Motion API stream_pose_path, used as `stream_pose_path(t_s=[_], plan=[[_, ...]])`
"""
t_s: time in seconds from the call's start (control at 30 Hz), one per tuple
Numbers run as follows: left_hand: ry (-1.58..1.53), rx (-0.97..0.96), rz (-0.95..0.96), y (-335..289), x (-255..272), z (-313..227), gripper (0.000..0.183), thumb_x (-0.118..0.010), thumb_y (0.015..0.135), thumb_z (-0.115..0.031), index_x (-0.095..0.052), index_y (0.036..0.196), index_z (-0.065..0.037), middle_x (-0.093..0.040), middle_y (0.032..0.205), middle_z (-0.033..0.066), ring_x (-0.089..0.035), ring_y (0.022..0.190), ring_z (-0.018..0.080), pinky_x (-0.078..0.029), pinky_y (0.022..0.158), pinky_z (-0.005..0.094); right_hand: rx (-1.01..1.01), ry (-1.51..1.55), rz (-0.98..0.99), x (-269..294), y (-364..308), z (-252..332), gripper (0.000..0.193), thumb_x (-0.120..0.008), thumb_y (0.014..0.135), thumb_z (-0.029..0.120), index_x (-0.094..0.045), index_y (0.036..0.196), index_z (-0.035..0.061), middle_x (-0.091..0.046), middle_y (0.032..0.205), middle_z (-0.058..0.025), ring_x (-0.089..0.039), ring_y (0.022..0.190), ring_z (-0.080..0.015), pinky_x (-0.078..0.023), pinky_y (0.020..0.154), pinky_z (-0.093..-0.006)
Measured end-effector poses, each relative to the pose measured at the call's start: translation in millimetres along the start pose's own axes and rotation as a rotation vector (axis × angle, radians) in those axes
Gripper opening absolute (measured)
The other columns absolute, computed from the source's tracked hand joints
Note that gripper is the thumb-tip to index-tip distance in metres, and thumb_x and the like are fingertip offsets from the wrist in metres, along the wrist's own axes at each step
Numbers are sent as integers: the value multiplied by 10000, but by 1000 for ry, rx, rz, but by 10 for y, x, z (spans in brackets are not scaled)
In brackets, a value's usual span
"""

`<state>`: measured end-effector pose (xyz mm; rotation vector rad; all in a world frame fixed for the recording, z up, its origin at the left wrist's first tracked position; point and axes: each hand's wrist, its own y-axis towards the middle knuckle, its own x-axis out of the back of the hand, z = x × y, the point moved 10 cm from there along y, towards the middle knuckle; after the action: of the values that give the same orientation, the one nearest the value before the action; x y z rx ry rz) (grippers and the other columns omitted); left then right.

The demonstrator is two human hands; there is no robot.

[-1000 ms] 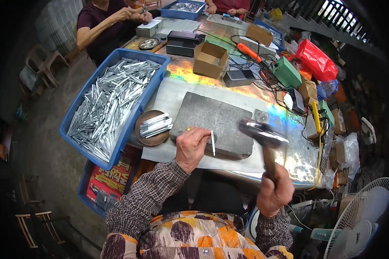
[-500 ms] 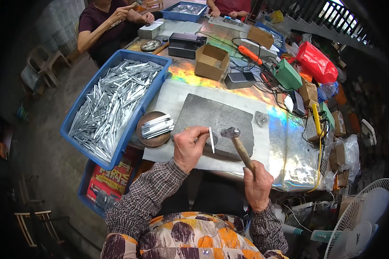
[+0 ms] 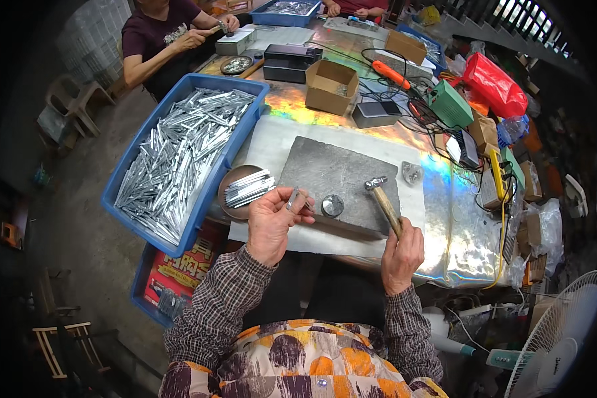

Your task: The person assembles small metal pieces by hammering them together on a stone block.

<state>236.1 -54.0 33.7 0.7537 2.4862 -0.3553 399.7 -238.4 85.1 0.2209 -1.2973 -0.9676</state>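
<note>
My left hand (image 3: 272,225) is closed, pinching a short, thin silvery metal strip (image 3: 293,199) between thumb and fingers, just left of the slab's near edge. In my right hand (image 3: 402,255) is a hammer (image 3: 386,207), gripped by its wooden handle, its metal head over the right part of the grey stone slab (image 3: 341,166). A small round metal block (image 3: 332,206) sits near the slab's front edge, between my hands. Beside my left hand, a round brown dish (image 3: 225,197) holds a pile of similar strips (image 3: 249,188).
A large blue bin (image 3: 115,211) heaped with metal strips stands left. Beyond the slab are an open cardboard box (image 3: 325,104), a dark scale-like box (image 3: 376,115) and tangled cables. A clear lump (image 3: 412,173) lies right of the slab. A fan (image 3: 557,338) stands lower right; two people sit across the table.
My left hand has moved left and turned, so the strip has left the round block, which now shows fully. The hammer has moved slightly right and up.
</note>
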Motion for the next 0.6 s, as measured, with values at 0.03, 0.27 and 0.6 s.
stream_pose_path(t_s=[0.03,0.27,0.6], plan=[[3,0,-4,-10,22,-6,179,-657,874,-156,-590,940,-4,-651,873,114,-640,749,171,-548,660,297,6,-31,0,-31,-15,-3,382,-637,738,-19,-553,1110,-5,-512,832,-154,-523,755,-320,-422,634,-417],[64,-44,-15,-124,141,-68,166,-651,873,-126,-594,948,11,-653,867,112,-639,741,163,-547,668,290,28,-63,7,-81,-43,35,435,-656,720,-6,-552,1141,8,-521,961,-173,-530,862,-325,-441,706,-411],[342,-130,97,-510,-114,5,162,-617,855,18,-600,1015,37,-651,866,62,-619,774,77,-520,672,206,364,358,130,144,31,1191,470,-735,656,88,-603,1101,7,-543,909,-125,-556,795,-275,-463,663,-379]])
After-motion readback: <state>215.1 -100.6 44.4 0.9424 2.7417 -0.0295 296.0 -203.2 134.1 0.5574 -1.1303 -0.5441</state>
